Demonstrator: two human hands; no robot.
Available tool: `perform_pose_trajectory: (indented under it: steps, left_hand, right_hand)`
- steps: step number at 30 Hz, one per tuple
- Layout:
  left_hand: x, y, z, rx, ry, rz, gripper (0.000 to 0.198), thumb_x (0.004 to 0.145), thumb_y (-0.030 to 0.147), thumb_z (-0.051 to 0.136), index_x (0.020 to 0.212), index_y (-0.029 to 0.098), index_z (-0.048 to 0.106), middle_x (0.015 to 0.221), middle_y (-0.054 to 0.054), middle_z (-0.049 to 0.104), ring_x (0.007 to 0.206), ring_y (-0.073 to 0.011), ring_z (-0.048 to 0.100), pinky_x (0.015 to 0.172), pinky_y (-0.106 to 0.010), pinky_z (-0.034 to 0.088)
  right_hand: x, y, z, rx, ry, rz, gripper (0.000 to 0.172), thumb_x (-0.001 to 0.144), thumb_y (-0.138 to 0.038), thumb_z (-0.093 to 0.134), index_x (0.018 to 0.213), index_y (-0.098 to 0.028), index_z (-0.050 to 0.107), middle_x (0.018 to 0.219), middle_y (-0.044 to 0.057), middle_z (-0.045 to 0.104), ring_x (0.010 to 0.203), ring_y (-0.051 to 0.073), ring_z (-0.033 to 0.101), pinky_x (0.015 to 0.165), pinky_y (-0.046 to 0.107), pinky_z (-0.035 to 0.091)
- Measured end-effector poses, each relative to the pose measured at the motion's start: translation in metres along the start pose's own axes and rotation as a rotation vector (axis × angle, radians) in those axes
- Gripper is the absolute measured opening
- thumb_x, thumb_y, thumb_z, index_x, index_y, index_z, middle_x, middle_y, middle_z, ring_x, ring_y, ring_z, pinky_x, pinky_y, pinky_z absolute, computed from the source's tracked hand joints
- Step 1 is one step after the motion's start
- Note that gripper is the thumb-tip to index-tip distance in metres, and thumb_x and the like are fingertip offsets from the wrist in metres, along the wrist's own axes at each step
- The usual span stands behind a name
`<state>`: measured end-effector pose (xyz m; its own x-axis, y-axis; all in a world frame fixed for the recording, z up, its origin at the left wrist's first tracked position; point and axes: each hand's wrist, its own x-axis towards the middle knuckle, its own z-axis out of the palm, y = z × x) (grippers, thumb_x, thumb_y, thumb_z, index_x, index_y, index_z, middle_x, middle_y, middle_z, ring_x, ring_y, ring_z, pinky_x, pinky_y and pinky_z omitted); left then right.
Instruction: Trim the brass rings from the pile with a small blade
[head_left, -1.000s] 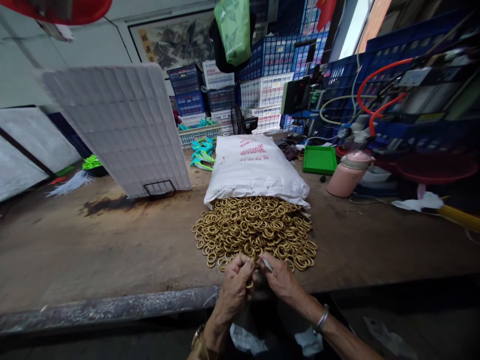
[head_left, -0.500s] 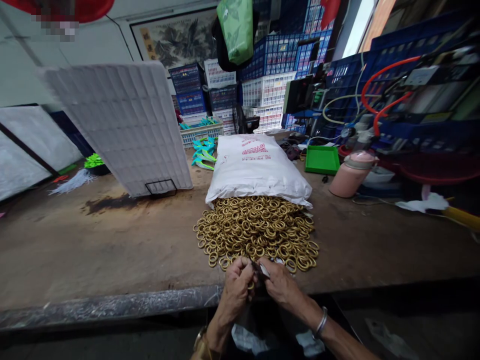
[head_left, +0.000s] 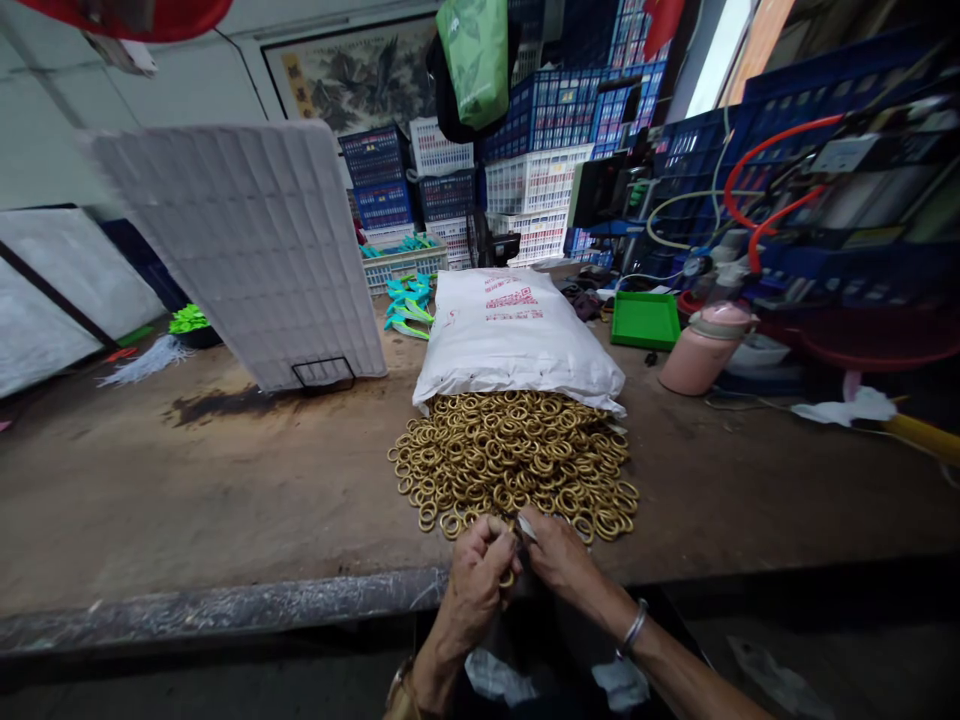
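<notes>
My left hand [head_left: 480,560] is closed, thumb against fingers, on a gold-coloured ring [head_left: 508,579] that shows below the thumb. Beside it, my right hand [head_left: 559,553] is also closed. A pale, narrow piece [head_left: 527,527] shows at its fingertips; whether it is a tool or a wrap on a finger I cannot tell. The fingertips of both hands are close together over the table's front edge. Just beyond them lies a heap of gold-coloured rings [head_left: 517,450], spilling from the mouth of a white sack [head_left: 517,345] with red print.
A white ribbed panel [head_left: 247,260] stands upright on the wooden table [head_left: 285,500] at the left. To the right are a green tray [head_left: 645,320] and a pink bottle [head_left: 705,348]. Stacked crates [head_left: 536,180] fill the back. A red-hosed machine [head_left: 855,160] is at right.
My fingertips have drawn slightly apart, and the dark gap between them is wider. The left hand has turned a little, with the ring still in it. The heap and sack look the same.
</notes>
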<state>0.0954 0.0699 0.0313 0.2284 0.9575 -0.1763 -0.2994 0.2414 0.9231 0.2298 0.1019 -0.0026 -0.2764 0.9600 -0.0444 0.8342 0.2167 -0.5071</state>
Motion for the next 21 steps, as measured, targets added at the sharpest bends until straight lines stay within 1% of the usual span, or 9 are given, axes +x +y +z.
perform_pose_trajectory:
  steps: [2,4,8,12,15,18,21]
  left_hand:
    - [-0.001,0.005,0.003,-0.059,-0.035,0.004,0.031,0.073,0.044,0.056,0.066,0.016,0.045,0.046,0.007,0.043,0.032,-0.0021,0.032,0.033,-0.015,0.024]
    - [-0.001,0.009,0.006,-0.152,-0.037,-0.001,0.031,0.073,0.044,0.057,0.067,0.017,0.045,0.047,0.007,0.044,0.032,-0.0021,0.032,0.032,-0.015,0.024]
    - [0.002,0.010,0.005,-0.344,0.007,-0.040,0.030,0.070,0.041,0.062,0.070,0.017,0.044,0.051,0.007,0.047,0.032,-0.0018,0.031,0.031,-0.014,0.023]
    - [0.007,0.010,0.000,-0.496,0.064,-0.102,0.027,0.068,0.036,0.064,0.076,0.015,0.049,0.058,0.004,0.050,0.038,-0.0034,0.040,0.033,-0.013,0.023]
    - [0.011,0.009,-0.005,-0.610,0.086,-0.162,0.023,0.071,0.032,0.062,0.078,0.013,0.052,0.064,0.000,0.054,0.048,-0.0064,0.049,0.036,-0.013,0.028]
    - [0.014,0.008,-0.008,-0.718,0.075,-0.213,0.019,0.075,0.030,0.058,0.077,0.011,0.055,0.068,-0.004,0.057,0.054,-0.0088,0.053,0.039,-0.014,0.031]
    - [0.017,0.006,-0.009,-0.772,0.090,-0.242,0.021,0.080,0.030,0.052,0.077,0.010,0.057,0.070,-0.007,0.060,0.058,-0.0124,0.057,0.042,-0.017,0.035]
  right_hand:
    - [0.001,0.001,0.001,0.017,0.009,-0.003,0.014,0.070,-0.010,0.038,0.074,-0.019,0.048,0.061,0.001,0.055,0.054,0.012,0.044,0.050,0.023,0.021]
    - [0.002,0.004,0.004,0.048,0.029,-0.002,0.013,0.071,-0.011,0.037,0.071,-0.019,0.047,0.060,0.000,0.053,0.053,0.011,0.043,0.050,0.023,0.022]
    - [0.005,0.011,0.009,0.108,0.089,0.004,0.016,0.075,-0.013,0.031,0.066,-0.020,0.043,0.059,0.000,0.051,0.054,0.012,0.044,0.053,0.022,0.027]
    - [0.005,0.012,0.010,0.153,0.120,-0.011,0.017,0.078,-0.020,0.030,0.066,-0.021,0.043,0.058,-0.001,0.049,0.053,0.013,0.044,0.052,0.023,0.029]
    - [0.004,0.012,0.011,0.183,0.126,-0.019,0.017,0.078,-0.022,0.031,0.067,-0.021,0.044,0.058,-0.001,0.050,0.053,0.013,0.044,0.052,0.023,0.030]
    - [0.003,0.013,0.012,0.203,0.149,-0.019,0.017,0.078,-0.022,0.032,0.067,-0.021,0.044,0.058,-0.001,0.050,0.055,0.013,0.046,0.052,0.023,0.031]
    - [0.001,0.013,0.013,0.201,0.165,-0.029,0.014,0.077,-0.021,0.035,0.068,-0.021,0.045,0.058,-0.001,0.052,0.055,0.013,0.047,0.052,0.022,0.030]
